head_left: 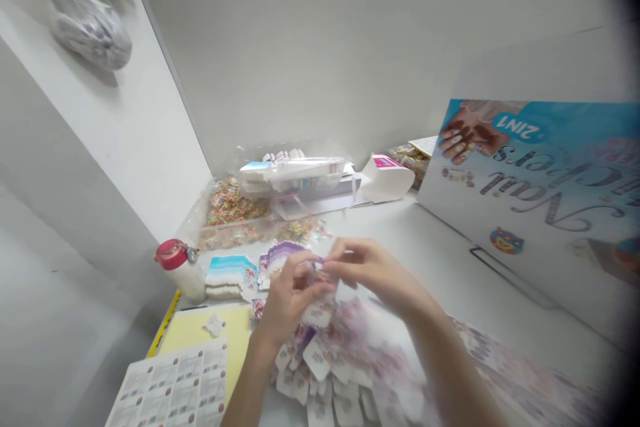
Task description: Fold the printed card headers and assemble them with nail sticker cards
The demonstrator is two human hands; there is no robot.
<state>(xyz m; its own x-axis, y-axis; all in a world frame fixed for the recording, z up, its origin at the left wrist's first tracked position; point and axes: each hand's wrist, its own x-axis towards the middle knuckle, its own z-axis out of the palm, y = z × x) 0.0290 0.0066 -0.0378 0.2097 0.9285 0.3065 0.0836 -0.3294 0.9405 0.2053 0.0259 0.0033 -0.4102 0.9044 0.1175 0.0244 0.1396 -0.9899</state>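
Observation:
Both hands meet at the middle of the table. My left hand (293,290) is closed round a small printed card (319,313), white and pink with a touch of purple at its top. My right hand (373,273) pinches at the upper edge of the same card, fingertips close to the left ones. Fingers cover much of the card, and motion blurs it. Below the hands lies a loose pile of similar small cards (320,360). Just behind the left hand are a fanned stack of purple cards (285,255) and a stack of blue-and-white cards (230,271).
A white bottle with a red lid (185,280) stands left. Sheets of printed labels (173,383) lie front left on yellow paper (193,327). Behind are a clear tray of colourful bits (235,203) and a white box (320,197). A large nail-sticker carton (530,193) stands right.

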